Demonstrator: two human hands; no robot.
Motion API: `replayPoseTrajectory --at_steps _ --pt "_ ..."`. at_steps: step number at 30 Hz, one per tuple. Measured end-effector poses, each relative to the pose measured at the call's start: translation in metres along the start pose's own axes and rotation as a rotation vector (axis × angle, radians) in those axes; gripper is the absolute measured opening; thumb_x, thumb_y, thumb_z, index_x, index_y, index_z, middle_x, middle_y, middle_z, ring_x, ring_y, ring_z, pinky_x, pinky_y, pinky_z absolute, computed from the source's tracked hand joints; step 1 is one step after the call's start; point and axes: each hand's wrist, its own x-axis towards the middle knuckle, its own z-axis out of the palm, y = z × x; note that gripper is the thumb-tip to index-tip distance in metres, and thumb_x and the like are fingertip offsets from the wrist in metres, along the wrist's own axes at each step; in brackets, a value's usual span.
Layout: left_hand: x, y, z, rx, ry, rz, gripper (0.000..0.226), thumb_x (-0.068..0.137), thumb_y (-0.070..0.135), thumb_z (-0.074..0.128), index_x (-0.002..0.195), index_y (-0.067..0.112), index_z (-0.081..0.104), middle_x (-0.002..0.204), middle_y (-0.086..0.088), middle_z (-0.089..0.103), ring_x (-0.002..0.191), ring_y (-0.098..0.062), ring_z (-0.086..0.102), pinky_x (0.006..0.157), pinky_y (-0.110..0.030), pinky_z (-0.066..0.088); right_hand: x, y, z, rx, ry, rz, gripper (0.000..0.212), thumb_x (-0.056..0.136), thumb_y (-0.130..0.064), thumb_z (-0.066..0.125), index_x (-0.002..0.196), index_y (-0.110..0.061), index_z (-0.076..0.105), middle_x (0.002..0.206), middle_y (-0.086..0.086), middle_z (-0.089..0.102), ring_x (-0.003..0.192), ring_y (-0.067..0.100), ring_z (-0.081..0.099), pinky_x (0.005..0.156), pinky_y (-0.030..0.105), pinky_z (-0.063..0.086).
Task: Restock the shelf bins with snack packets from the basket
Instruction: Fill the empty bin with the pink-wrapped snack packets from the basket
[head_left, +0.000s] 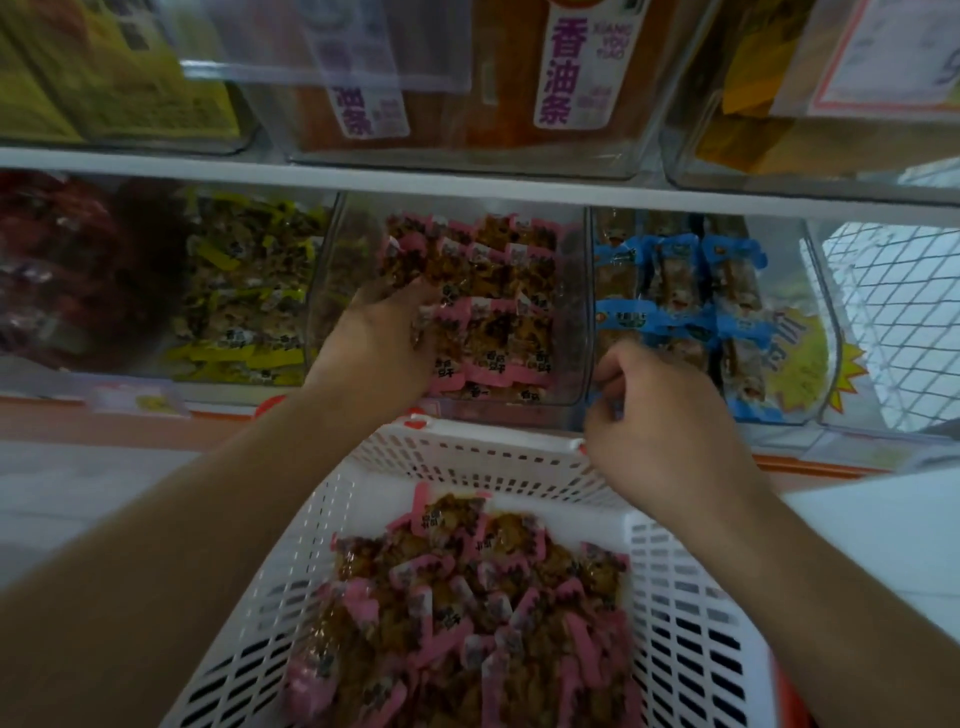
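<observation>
A white slotted basket (498, 457) sits low in the middle, holding several pink-edged snack packets (467, 597). Straight beyond it on the lower shelf is a clear bin (582, 312) stocked with the same pink packets (498, 291). My left hand (379, 343) reaches into this bin from the left, its fingers closed on pink packets at the pile's left side. My right hand (665, 421) hovers over the basket's far right corner, next to the bin's front right corner. Its fingers are curled, and what they hold, if anything, is hidden.
Neighbouring lower bins hold yellow packets (244, 301), dark red packets (67, 270) and blue packets (691, 301). Upper-shelf bins (467, 104) with orange and yellow goods overhang above. A white shelf edge (467, 182) runs across. A white wire grid (904, 322) stands at the right.
</observation>
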Motion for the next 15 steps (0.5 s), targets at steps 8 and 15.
replayPoseTrajectory --at_steps 8,15 --pt "-0.135 -0.042 -0.047 -0.086 0.15 -0.057 0.038 0.094 0.013 0.063 0.13 0.026 0.06 0.13 0.006 0.053 0.111 -0.015 0.055 0.085 -0.016 0.045 -0.046 -0.039 0.039 -0.108 -0.318 -0.176 0.015 0.092 -0.016 0.06 0.085 -0.028 0.055 0.092 -0.006 0.063 0.083 0.014 0.061 0.064 0.034 0.058" --pt "-0.163 -0.091 -0.035 0.001 -0.258 -0.487 0.049 0.098 0.004 0.053 0.142 0.004 0.031 0.101 -0.009 0.05 0.086 -0.025 0.053 0.075 -0.032 0.047 -0.057 -0.041 0.161 -0.286 -0.698 -0.11 0.072 0.1 -0.017 0.056 0.165 -0.02 0.025 0.17 0.004 0.027 0.155 0.03 0.03 0.127 0.047 0.029"
